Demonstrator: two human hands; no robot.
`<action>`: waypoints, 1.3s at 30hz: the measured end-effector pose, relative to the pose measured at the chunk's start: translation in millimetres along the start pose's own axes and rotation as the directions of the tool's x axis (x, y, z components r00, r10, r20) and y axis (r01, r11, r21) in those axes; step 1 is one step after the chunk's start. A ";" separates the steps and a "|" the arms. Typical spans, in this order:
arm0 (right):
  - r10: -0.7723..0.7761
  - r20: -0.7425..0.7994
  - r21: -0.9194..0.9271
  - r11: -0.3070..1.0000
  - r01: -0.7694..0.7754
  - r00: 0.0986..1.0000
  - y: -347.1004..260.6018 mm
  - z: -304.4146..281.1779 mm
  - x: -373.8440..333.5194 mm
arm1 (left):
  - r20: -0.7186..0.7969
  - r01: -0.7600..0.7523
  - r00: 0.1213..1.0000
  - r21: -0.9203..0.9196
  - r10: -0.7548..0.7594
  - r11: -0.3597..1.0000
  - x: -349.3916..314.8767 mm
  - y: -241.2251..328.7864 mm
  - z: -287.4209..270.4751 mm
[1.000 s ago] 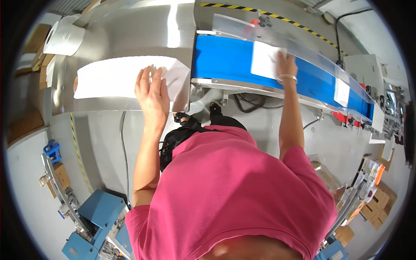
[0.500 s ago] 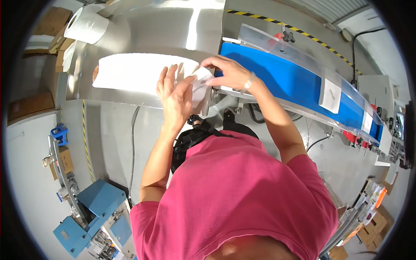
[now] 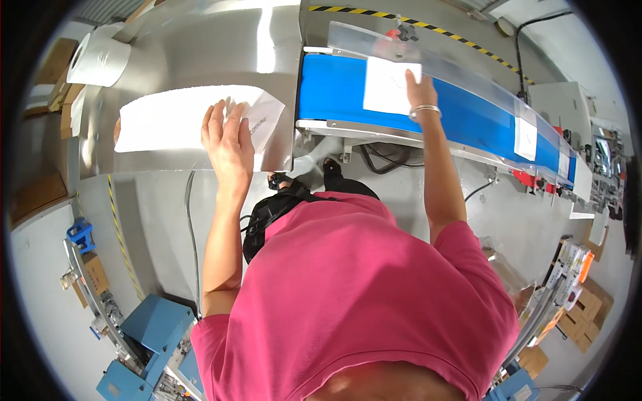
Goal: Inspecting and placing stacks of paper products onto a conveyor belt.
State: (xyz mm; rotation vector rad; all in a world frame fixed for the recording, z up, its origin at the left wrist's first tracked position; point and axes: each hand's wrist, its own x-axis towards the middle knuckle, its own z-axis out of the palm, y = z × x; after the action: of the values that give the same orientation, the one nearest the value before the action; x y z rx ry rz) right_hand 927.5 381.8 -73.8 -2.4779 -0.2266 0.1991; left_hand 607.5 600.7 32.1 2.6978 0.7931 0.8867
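On the steel table lies a long fanned row of flat white paper packets (image 3: 164, 117), the end one with small dark print. My left hand (image 3: 229, 137) rests on the right part of this row with its fingers stretched out. Over the blue conveyor belt, a single flat white packet (image 3: 386, 85) lies near the belt's left end. My right hand (image 3: 422, 93) has that packet by its right edge, thumb on top; the undersides of the fingers are hidden.
Two more white packets, the nearer one (image 3: 525, 138) upright, sit farther right on the blue belt (image 3: 468, 110). A clear plastic guard (image 3: 461, 83) runs along the belt's far side. A white roll (image 3: 100, 59) stands at the table's far left.
My right hand has gone from the row's right end to the belt, carrying one packet. My left hand still lies on the row, fingers straighter. The belt's packets appear shifted with the view.
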 end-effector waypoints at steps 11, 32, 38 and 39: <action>-0.616 0.256 0.340 0.779 0.527 0.745 -102.6 -29.2 -70.3 | -0.011 0.001 1.000 -0.102 -0.003 0.995 -4.7 2.9 -4.5; -0.335 -0.421 -0.641 0.768 -0.014 0.843 0.3 -39.6 -30.5 | -0.008 0.019 1.000 -0.065 -0.020 0.998 4.1 -11.3 -5.4; -0.689 0.304 0.367 0.722 0.587 0.658 -117.7 -9.6 -78.7 | -0.006 0.007 1.000 -0.083 -0.007 0.997 2.2 -10.7 -7.4; -0.710 0.376 0.468 0.700 0.539 0.596 -133.5 6.3 -86.9 | -0.020 0.043 0.999 -0.101 -0.046 0.994 2.0 -11.2 -6.9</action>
State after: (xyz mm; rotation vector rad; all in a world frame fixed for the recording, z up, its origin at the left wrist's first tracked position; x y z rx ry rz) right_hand 826.3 471.9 10.3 -1.8172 -1.2126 0.5672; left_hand 600.0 611.2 34.9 2.5776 0.7879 0.9220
